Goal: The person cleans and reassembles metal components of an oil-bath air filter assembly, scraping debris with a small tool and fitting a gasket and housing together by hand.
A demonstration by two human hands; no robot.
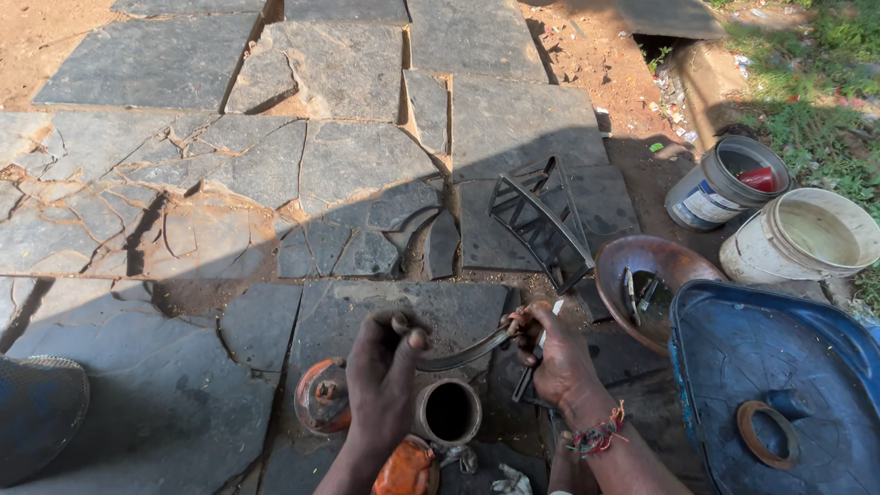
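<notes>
Between both hands [385, 371] [559, 353], curved blade [463, 351]

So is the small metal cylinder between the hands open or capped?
Open. The cylinder stands upright, and its round mouth shows a dark, hollow inside with no cap on it.

Curved metal strip [463, 351]: thin, dull grey, bowed, lies roughly level w/ right end higher, pinched at both ends between two hands above the stone paving. Slim dark rod [529, 371]: straight, steeply tilted, pale tip up top, gripped alongside the strip's right end.
</notes>
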